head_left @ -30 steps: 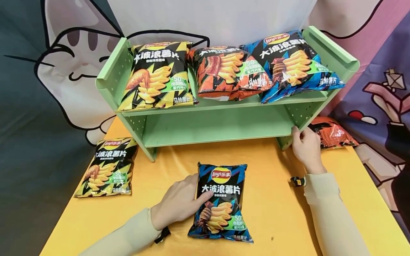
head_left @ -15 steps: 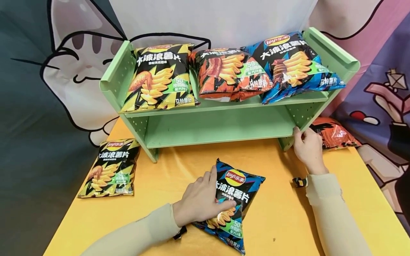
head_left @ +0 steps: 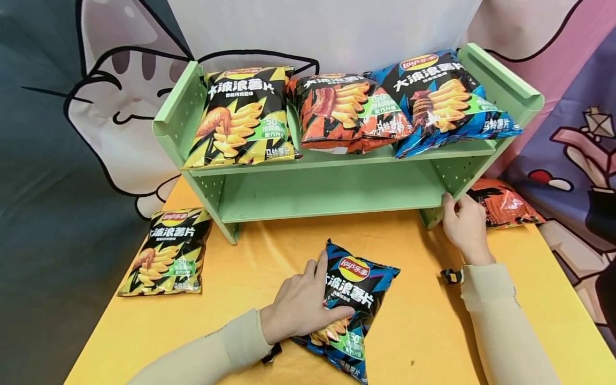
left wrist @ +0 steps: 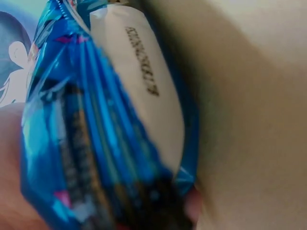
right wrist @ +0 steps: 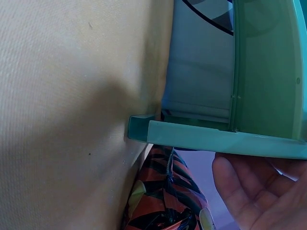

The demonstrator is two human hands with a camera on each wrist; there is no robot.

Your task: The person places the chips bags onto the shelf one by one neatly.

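My left hand (head_left: pixel 300 305) grips a blue and black bag of potato chips (head_left: pixel 353 289) by its left side, thumb across the front. The bag is tilted, its top leaning right, low over the yellow table. Close up in the left wrist view, the blue bag (left wrist: pixel 57 158) shows its crimped, folded side between thumb and fingers. My right hand (head_left: pixel 466 224) holds the lower right side panel of a green two-tier shelf (head_left: pixel 327 187). In the right wrist view, curled fingers (right wrist: pixel 230 184) touch the outer face of that panel (right wrist: pixel 216 139); the thumb is hidden there.
On the upper tier lie a yellow-black bag (head_left: pixel 243 117), a red bag (head_left: pixel 346 115) and a blue bag (head_left: pixel 440 101). Another yellow-black bag (head_left: pixel 166 251) lies on the table (head_left: pixel 414 326) at left. Behind my right hand is a red bag (head_left: pixel 505 203).
My left hand has moved right with the blue chip bag, which has turned from upright to tilted clockwise. Over the last half second it barely moves. The right hand stays at the shelf.
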